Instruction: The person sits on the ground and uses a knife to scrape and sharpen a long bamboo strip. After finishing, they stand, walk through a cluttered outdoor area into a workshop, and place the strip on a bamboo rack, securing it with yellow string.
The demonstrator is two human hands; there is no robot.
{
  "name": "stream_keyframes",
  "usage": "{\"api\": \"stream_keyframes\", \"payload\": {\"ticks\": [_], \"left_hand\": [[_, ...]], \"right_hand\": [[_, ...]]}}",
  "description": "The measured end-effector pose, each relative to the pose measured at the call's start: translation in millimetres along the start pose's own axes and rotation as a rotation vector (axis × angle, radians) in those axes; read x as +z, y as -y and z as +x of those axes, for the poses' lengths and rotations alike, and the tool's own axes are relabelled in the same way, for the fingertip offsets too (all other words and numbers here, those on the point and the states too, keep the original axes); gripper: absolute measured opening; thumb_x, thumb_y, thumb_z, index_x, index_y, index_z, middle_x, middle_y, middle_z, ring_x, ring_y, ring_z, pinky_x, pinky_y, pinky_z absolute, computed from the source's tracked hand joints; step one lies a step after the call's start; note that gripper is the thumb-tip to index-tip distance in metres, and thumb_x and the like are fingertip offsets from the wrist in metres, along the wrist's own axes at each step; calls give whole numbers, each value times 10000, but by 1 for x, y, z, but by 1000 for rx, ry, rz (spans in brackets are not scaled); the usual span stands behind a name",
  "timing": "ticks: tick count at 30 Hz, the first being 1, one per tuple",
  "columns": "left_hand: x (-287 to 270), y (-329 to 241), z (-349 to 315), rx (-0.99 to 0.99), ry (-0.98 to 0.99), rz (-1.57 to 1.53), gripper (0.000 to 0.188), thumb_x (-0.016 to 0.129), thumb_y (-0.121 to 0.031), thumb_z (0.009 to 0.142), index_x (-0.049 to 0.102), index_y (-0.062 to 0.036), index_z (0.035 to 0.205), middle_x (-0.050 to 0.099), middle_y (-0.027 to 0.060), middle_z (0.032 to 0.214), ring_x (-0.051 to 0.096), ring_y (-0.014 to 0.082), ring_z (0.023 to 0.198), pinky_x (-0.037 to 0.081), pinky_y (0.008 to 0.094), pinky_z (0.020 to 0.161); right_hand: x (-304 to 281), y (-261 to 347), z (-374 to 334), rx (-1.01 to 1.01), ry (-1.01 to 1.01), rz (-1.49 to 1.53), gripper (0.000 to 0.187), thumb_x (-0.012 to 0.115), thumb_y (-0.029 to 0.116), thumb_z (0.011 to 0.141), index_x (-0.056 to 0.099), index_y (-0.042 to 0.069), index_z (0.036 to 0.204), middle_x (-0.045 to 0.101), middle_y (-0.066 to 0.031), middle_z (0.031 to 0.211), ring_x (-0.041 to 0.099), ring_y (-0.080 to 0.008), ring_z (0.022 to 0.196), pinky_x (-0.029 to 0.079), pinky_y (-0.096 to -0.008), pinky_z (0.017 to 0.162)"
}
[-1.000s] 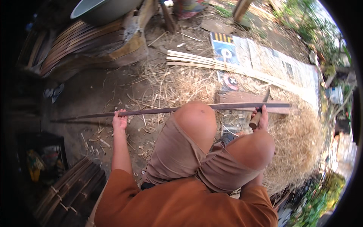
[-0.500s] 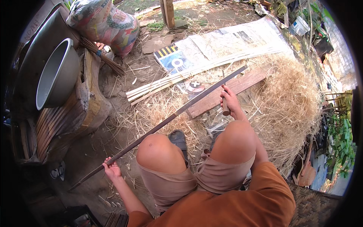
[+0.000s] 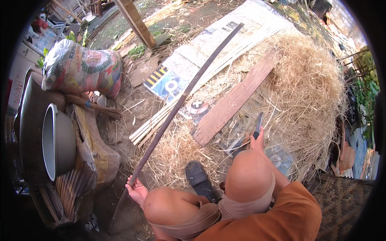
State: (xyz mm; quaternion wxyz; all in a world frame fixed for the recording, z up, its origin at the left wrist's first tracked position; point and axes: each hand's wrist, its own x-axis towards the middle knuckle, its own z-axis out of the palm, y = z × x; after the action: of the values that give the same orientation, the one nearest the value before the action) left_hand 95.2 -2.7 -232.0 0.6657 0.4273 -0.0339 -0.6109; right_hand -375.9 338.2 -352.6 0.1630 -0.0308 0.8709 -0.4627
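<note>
My left hand (image 3: pixel 137 190) grips a long, dark brown bamboo strip (image 3: pixel 179 105) near its lower part, beside my left knee. The strip slants up and away to the right, with a joint partway along it; its lower end runs down to the left below my hand. Beyond my right knee, my right hand (image 3: pixel 257 140) is closed on a knife (image 3: pixel 258 123), its dark blade pointing away from me. The knife's handle is mostly hidden by the fingers. A reddish-brown wooden board (image 3: pixel 235 104) lies on the ground between the strip and the knife.
Pale split strips (image 3: pixel 161 122) lie across printed sheets (image 3: pixel 171 82) on the ground. A big heap of shavings (image 3: pixel 307 88) rises at right. At left stand a grey basin (image 3: pixel 60 142), a stuffed sack (image 3: pixel 84 68) and a stick broom (image 3: pixel 94 105). A wooden post (image 3: pixel 134 24) stands behind.
The bamboo strip has swung steeper, its far end moving up and left. My right hand has dropped from beside the strip toward my right knee with the knife. My view has shifted and tilted.
</note>
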Motion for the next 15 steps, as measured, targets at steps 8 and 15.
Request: {"api": "stream_keyframes", "payload": {"ticks": [8, 15], "left_hand": [[68, 91, -6, -269, -113, 102, 391, 396, -273, 1060, 469, 94, 1174, 551, 211, 1277, 533, 351, 1251, 463, 488, 1092], [178, 71, -116, -354, -242, 226, 442, 372, -291, 1066, 452, 125, 1192, 575, 236, 1228, 569, 373, 1196, 484, 486, 1073]], "right_hand": [[23, 95, 76, -142, 59, -350, 650, 630, 348, 920, 398, 62, 1455, 499, -308, 1272, 522, -390, 1193, 418, -420, 1015], [29, 321, 74, -101, 963, 282, 656, 545, 512, 975, 447, 31, 1409, 651, -149, 1173, 608, -229, 1116, 486, -342, 926]]}}
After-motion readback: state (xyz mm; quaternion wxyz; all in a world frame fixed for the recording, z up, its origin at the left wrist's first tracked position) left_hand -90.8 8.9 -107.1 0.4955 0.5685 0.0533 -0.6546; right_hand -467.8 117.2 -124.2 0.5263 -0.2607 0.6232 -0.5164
